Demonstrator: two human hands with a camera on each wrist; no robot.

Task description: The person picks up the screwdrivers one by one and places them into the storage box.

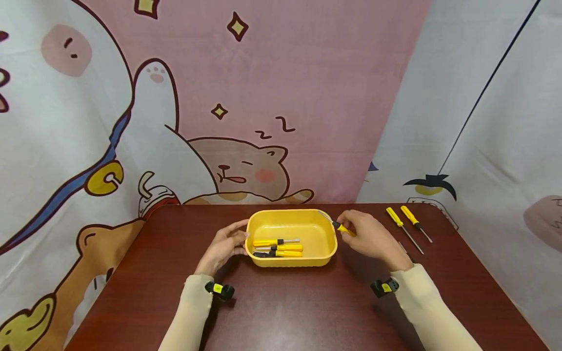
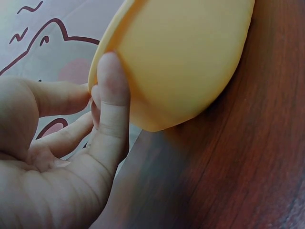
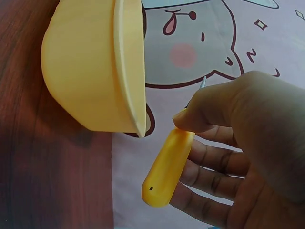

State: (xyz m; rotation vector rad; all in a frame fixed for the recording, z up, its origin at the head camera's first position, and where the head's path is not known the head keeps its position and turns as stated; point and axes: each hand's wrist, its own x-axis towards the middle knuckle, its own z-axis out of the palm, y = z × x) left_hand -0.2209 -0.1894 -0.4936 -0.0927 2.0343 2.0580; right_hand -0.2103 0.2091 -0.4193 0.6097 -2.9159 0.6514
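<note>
A yellow plastic basin (image 1: 313,241) stands on the table, with several yellow-handled screwdrivers (image 1: 287,247) lying in its left front part. My left hand (image 1: 226,246) pinches the basin's left rim; in the left wrist view the thumb (image 2: 113,78) presses against the outer wall. At the right end, my right hand (image 1: 369,234) holds a screwdriver (image 1: 345,229) with a yellow and black handle between thumb and fingers. Its shaft points up-left over the basin's far right corner. In the right wrist view its yellow handle butt (image 3: 164,174) hangs below the thumb, beside the basin's wall.
Two yellow-handled screwdrivers, one longer (image 1: 405,230) and one shorter (image 1: 416,223), lie on the table (image 1: 281,302) at the right. A thin metal shaft shows partly behind my right forearm. A printed cartoon cloth (image 1: 333,97) hangs behind the table's far edge.
</note>
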